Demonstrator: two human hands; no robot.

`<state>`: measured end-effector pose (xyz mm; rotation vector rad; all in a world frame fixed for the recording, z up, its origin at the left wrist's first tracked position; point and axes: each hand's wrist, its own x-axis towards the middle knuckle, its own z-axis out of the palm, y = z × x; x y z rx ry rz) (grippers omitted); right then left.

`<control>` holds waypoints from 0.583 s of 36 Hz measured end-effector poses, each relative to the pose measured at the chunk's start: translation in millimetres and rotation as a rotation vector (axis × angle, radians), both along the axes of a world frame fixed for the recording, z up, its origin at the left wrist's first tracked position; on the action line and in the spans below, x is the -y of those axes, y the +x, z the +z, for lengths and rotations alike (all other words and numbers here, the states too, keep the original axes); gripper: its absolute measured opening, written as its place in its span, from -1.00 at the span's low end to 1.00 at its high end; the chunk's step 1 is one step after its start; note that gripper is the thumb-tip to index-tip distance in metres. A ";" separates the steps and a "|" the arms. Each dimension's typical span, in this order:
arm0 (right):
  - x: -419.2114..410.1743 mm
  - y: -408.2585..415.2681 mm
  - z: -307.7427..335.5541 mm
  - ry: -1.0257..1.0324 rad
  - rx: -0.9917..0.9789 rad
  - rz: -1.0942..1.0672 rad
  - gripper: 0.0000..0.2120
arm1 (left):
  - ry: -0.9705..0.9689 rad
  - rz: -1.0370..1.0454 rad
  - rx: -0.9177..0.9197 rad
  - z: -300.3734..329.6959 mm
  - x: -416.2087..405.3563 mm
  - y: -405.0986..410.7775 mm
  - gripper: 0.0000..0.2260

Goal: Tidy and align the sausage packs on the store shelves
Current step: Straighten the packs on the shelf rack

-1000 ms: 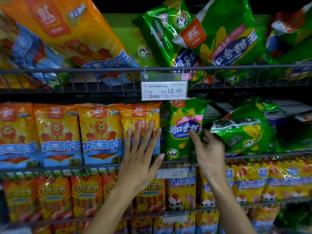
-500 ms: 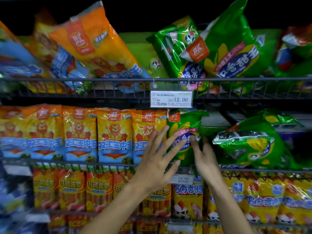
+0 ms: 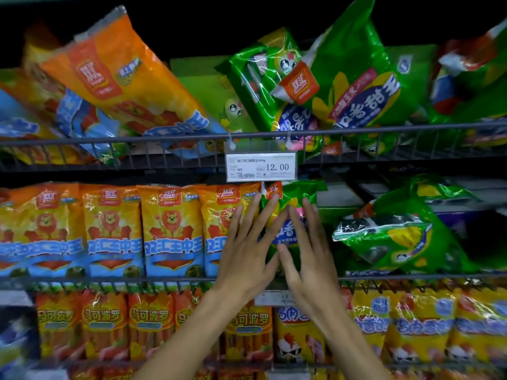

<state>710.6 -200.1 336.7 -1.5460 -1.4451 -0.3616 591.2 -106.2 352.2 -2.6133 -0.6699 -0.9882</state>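
An upright green sausage pack (image 3: 295,193) stands on the middle wire shelf (image 3: 109,279), just right of a row of orange lion packs (image 3: 171,231). My left hand (image 3: 247,250) lies flat with straight, spread fingers across the seam between the last orange pack (image 3: 222,215) and the green one. My right hand (image 3: 310,256) presses flat on the green pack's front, fingers straight, hiding most of its label. Another green pack (image 3: 397,237) lies tipped on its side to the right.
On the top shelf, orange packs (image 3: 118,78) and green packs (image 3: 351,83) lean in a jumble behind the rail. A price tag (image 3: 260,166) reading 12.00 hangs from that rail. Yellow and orange packs (image 3: 151,325) fill the lower shelf.
Both hands rose and drew together onto the green pack; my left slid right off the orange pack's face. The green pack now stands straighter against the orange row. The view tilted up.
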 end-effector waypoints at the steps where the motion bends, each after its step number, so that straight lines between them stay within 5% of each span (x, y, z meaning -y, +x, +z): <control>1: -1.1 2.5 -0.1 -0.022 0.011 -0.002 -0.38 | 0.000 0.008 -0.003 0.3 0.9 -0.1 -0.36; 21: 39.1 -3.2 -28.1 -0.114 0.046 -0.125 -0.35 | -0.017 0.043 -0.059 -32.3 11.3 -31.3 -0.46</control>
